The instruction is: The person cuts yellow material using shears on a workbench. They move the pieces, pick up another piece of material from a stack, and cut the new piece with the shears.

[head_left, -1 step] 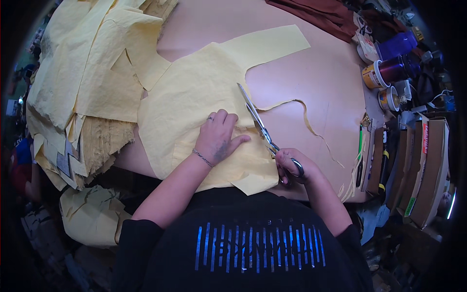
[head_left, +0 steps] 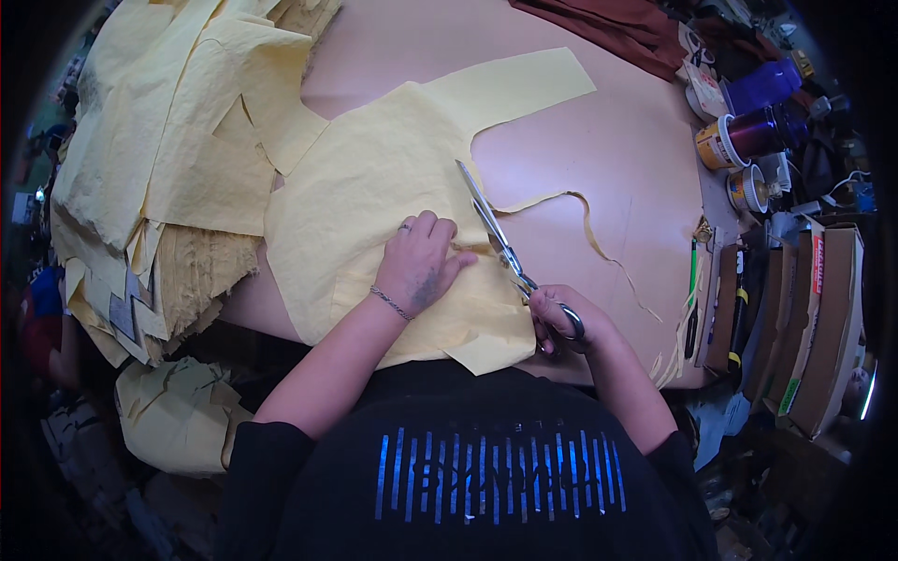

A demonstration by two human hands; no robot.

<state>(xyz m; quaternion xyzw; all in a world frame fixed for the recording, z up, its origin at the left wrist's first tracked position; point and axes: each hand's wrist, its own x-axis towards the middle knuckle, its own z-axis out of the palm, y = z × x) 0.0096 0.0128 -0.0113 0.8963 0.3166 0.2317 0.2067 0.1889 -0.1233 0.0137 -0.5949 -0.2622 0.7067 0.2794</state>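
A pale yellow fabric piece lies spread before me, with a long arm reaching to the upper right. My left hand rests on it, fingers bent and thumb drawn toward them, the cloth wrinkled between. Metal scissors are in my right hand, its fingers wrapped round the handles. The long blades point away along the fabric's right edge, beside my left fingertips. From near the blades a thin yellow strip curls across the table to the right. The fabric's near corner is folded over.
A thick stack of yellow pieces covers the table's left side. Dark red cloth lies at the far edge. Tubs, a purple bottle, pens and cardboard boxes line the right.
My left thumb has drawn in closer to the fingers, and the cloth beneath has shifted slightly. My right hand and the scissors look unmoved.
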